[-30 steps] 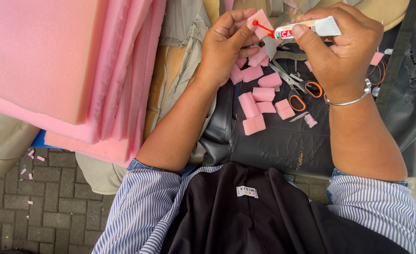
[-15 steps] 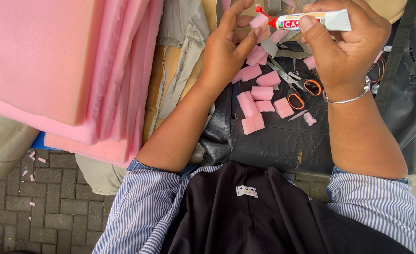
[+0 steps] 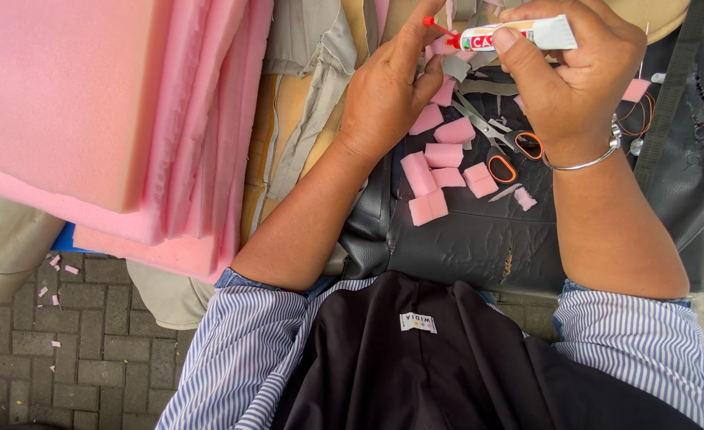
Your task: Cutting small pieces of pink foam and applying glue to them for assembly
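Looking down from the head camera, nearest at 6 o'clock is a black garment [image 3: 440, 366] with a small white label, and on both sides of it the striped blue-and-white sleeves [image 3: 240, 358]. Under the left sleeve, at 8 o'clock, grey paving bricks [image 3: 73, 350] show, with a few tiny pink scraps on them.

Farther out, in the middle, lies a black leather-like sheet [image 3: 479, 239], creased and a little scratched. On it are several small pink foam pieces [image 3: 432, 171], short rounded blocks lying close together, and just beside them scissors [image 3: 499, 147] with orange-rimmed handles. At 9 to 11 o'clock a thick stack of pink foam slabs [image 3: 105, 111] fills the view, with beige and grey fabric layers [image 3: 304, 103] beside it.

Farthest, at 12 to 1 o'clock, the right hand [image 3: 567, 80] grips a small white glue tube [image 3: 519, 33] between thumb and fingers, closed firmly around its body. The long axis of the tube is nearly horizontal, and its thin red nozzle points toward 9 o'clock. The nozzle tip reaches the fingertips of the left hand [image 3: 388, 87], which is raised above the sheet with fingers bent together; whether it pinches a foam piece there I cannot tell. A silver bangle [image 3: 587, 159] sits on the right wrist.
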